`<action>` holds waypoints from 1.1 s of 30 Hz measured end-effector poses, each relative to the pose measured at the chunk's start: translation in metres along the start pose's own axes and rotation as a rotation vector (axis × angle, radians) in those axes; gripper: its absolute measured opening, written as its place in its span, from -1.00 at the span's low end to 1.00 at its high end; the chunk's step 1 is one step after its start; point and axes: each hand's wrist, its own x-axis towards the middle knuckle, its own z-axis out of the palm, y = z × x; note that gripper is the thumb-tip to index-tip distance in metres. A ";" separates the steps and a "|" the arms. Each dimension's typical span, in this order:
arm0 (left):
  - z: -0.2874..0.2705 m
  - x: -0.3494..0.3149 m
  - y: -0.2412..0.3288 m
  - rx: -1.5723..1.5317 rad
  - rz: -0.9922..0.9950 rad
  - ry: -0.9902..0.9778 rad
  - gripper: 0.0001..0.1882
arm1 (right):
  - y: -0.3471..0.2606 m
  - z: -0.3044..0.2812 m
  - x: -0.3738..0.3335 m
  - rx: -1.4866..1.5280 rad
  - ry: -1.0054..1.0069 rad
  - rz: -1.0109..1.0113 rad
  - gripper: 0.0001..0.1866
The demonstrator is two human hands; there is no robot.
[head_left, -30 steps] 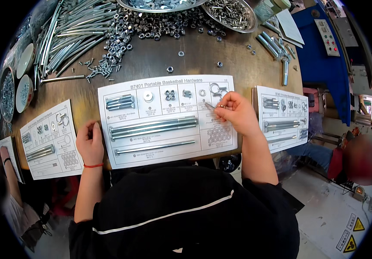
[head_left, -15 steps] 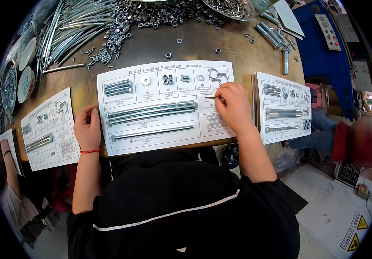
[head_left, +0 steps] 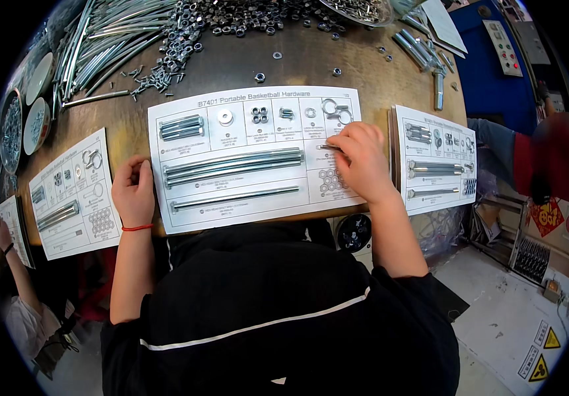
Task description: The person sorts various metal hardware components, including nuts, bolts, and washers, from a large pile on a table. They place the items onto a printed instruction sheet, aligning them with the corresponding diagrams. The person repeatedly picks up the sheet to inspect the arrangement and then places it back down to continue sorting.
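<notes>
A white printed sheet lies in front of me, divided into cells. On it are short hex bolts, a washer, several nuts, small screws, a bundle of long bolts and a single long bolt. My right hand is closed over the sheet's right side, pinching a small metal pin between thumb and fingers, just above printed nut outlines. Beside the sheet's left edge rests my left hand, fingers loosely curled and thumb apart, with nothing visible in it.
Similar sheets with parts stand at the left and right. Farther back lie long bolts, piled nuts, loose screws and thick bolts. Bowls sit far left. Another person's hand is at the left.
My right hand has shifted slightly, still pinching the pin, whose end has turned over its cell. The left hand stays put. The view has moved slightly, and the person at far right has moved.
</notes>
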 end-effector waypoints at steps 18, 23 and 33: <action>-0.001 0.000 0.002 0.021 -0.012 -0.005 -0.86 | 0.000 0.003 0.002 0.019 -0.004 0.016 -0.80; 0.000 0.000 0.000 0.011 -0.010 -0.002 -0.86 | 0.005 0.003 -0.001 0.068 -0.024 0.029 -0.77; 0.010 0.037 0.054 -0.228 0.052 -0.066 -0.81 | 0.006 -0.011 0.029 0.131 -0.023 0.157 -0.72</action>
